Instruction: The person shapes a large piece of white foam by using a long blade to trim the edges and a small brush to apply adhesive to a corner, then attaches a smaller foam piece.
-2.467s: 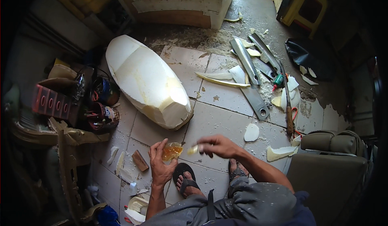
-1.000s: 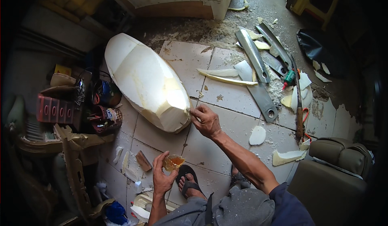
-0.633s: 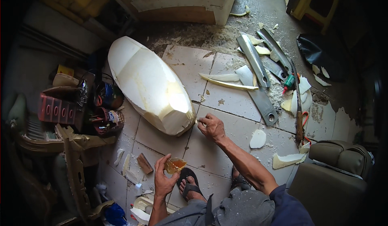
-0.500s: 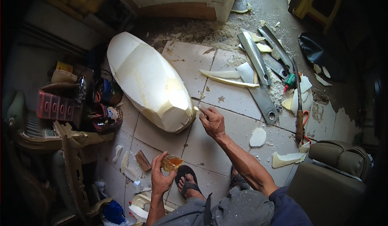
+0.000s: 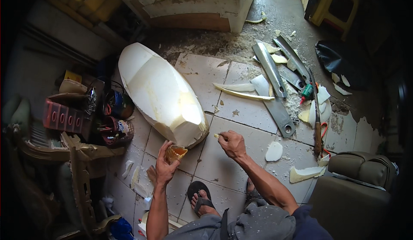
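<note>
A long white foam seat (image 5: 165, 83), like a motorcycle seat, lies slantwise on the tiled floor, its near end cut to a yellowish facet. Just below that end, my left hand (image 5: 165, 168) grips a small translucent container (image 5: 176, 152) with amber, glue-like stuff inside. Its mouth faces right. My right hand (image 5: 233, 145) is closed in a pinch on a small pale-yellow foam scrap (image 5: 217, 135), to the right of the seat's near end and apart from it. Fingers partly hide the container and the scrap.
Metal blades (image 5: 279, 117), a green bottle (image 5: 306, 91) and foam offcuts (image 5: 243, 93) lie at right. Left stand a red drawer box (image 5: 64, 115) and tins of tools (image 5: 116, 130). A brown cushioned seat (image 5: 344, 197) is near right; a white sofa (image 5: 193, 3) stands behind.
My left hand has risen with the container toward the seat's near end. My right hand has drawn back from the seat, slightly right and nearer, still pinching the scrap. The view has shifted slightly.
</note>
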Tool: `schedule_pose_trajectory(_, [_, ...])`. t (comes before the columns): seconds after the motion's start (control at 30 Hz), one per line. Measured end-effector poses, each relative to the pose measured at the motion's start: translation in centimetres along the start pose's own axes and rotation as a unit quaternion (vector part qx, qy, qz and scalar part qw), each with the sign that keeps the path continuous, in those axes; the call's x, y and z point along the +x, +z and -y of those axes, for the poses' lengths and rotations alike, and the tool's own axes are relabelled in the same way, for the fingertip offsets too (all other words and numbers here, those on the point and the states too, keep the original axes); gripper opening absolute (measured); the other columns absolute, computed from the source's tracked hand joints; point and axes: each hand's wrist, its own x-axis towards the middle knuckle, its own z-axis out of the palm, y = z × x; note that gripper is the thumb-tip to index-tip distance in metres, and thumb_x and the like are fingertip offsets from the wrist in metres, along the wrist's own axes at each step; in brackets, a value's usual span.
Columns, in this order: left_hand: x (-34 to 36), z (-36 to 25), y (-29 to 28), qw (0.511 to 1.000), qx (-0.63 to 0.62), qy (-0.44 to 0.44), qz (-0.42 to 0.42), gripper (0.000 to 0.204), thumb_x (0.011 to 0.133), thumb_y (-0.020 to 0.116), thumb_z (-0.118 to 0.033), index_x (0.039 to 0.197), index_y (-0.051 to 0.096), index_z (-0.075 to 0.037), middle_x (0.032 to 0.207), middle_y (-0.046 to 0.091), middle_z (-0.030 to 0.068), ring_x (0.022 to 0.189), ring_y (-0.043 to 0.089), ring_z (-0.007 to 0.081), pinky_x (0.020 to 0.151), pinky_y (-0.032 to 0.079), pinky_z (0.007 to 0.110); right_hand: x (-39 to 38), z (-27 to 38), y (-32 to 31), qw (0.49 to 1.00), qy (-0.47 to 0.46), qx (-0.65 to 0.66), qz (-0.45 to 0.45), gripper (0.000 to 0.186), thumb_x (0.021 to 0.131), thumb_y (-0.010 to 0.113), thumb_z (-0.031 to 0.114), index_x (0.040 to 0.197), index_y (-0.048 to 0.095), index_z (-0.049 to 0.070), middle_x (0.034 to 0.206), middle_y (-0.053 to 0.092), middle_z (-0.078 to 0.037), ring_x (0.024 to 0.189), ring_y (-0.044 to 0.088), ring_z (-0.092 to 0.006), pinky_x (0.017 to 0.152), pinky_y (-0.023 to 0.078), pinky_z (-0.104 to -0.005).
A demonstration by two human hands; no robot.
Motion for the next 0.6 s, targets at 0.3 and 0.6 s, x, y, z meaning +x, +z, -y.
schedule_pose_trajectory(0.3, [2.1, -6.8, 4.7, 0.976, 0.179, 0.094, 0.083, 0.067, 0.074, 0.072, -0.004, 0.14, 0.059, -0.009, 0.147, 0.048, 0.0203, 0.126, 0.06, 0.0314, 0.107, 0.05, 0.038, -1.2, 7.2, -6.9, 0.963, -0.257, 0.067, 0.045, 0.02, 0.089, 0.075, 0.014, 0.109, 0.073, 0.008, 0.086, 0.067, -0.009, 0.069, 0.066, -0.025, 0.062, 0.055, -0.0361])
schedule_pose_trajectory(0.6, [-0.1, -11.9, 4.7, 0.943, 0.276, 0.137, 0.123, 0.062, 0.073, 0.074, -0.006, 0.134, 0.063, -0.008, 0.125, 0.058, 0.0166, 0.113, 0.063, 0.0334, 0.099, 0.054, 0.04, -1.7, 9.3, -5.8, 0.889, -0.382, -0.141, 0.21, 0.023, 0.086, 0.065, 0.013, 0.109, 0.07, 0.01, 0.097, 0.063, -0.003, 0.089, 0.066, -0.0236, 0.063, 0.059, -0.0397])
